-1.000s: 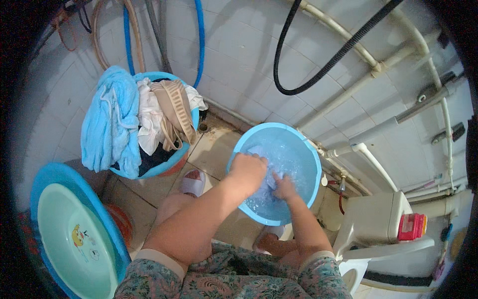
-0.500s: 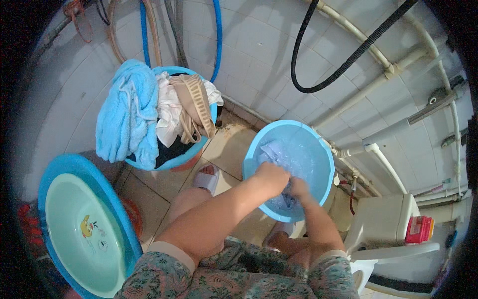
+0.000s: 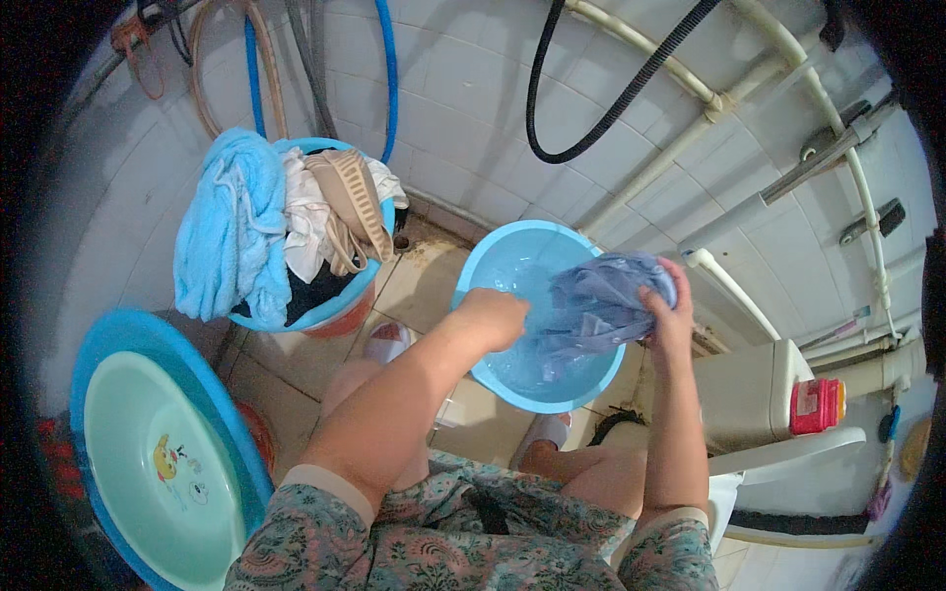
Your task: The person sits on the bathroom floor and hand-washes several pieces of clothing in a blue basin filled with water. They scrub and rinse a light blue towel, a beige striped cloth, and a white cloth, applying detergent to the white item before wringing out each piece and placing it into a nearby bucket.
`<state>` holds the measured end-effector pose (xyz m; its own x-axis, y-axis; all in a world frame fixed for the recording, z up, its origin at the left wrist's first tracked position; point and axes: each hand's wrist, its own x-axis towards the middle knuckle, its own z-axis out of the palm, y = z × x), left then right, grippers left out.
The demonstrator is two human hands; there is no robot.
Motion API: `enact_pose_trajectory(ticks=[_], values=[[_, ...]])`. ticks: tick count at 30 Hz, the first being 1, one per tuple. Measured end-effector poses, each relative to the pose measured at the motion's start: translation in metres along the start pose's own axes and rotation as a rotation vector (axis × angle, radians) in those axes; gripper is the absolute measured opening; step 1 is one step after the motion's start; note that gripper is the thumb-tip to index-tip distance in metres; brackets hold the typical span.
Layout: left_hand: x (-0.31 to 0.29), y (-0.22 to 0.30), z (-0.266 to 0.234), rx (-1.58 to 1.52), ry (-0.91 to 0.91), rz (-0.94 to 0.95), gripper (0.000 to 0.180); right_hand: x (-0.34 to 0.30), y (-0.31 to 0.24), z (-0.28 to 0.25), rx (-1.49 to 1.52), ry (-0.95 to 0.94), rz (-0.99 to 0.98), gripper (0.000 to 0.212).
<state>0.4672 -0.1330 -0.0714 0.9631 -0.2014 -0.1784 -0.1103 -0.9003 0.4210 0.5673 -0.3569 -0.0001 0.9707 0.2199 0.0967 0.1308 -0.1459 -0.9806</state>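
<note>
A light blue basin with water in it stands on the floor in front of me. My right hand grips a wet grey-blue cloth garment, lifted at the basin's right rim, with its lower folds hanging toward the water. Its exact kind is hard to make out in the bunched folds. Over the left part of the basin is my left hand, fingers curled closed. Whatever those fingers may hold is hidden from view.
At the left, a laundry-filled tub has a blue towel over its side. Nearer stand a mint-green basin and a larger blue basin. A toilet tank bearing a red container is at right; a black hose hangs above.
My right hand has raised the garment out of the water, toward the right rim. My left hand has come apart from it, toward the left. The whole view has shifted slightly.
</note>
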Motion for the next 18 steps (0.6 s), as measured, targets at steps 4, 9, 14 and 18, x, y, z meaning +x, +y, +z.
enact_pose_trajectory(ticks=[4,9,14,18], values=[[0.003,0.001,-0.003,0.006,-0.014,0.003,0.031,0.004,0.074,0.011,-0.339,-0.1,-0.04,0.068],[-0.002,0.004,-0.011,0.014,0.033,0.009,0.03,0.007,0.208,0.016,-0.78,-0.313,-0.127,0.088],[0.004,-0.001,-0.002,0.035,0.038,0.048,0.03,-0.007,0.245,0.081,-1.321,-0.332,0.288,0.085],[0.011,0.005,0.008,0.077,0.0,0.109,0.03,-0.009,0.277,0.091,-1.354,-0.471,0.148,0.073]])
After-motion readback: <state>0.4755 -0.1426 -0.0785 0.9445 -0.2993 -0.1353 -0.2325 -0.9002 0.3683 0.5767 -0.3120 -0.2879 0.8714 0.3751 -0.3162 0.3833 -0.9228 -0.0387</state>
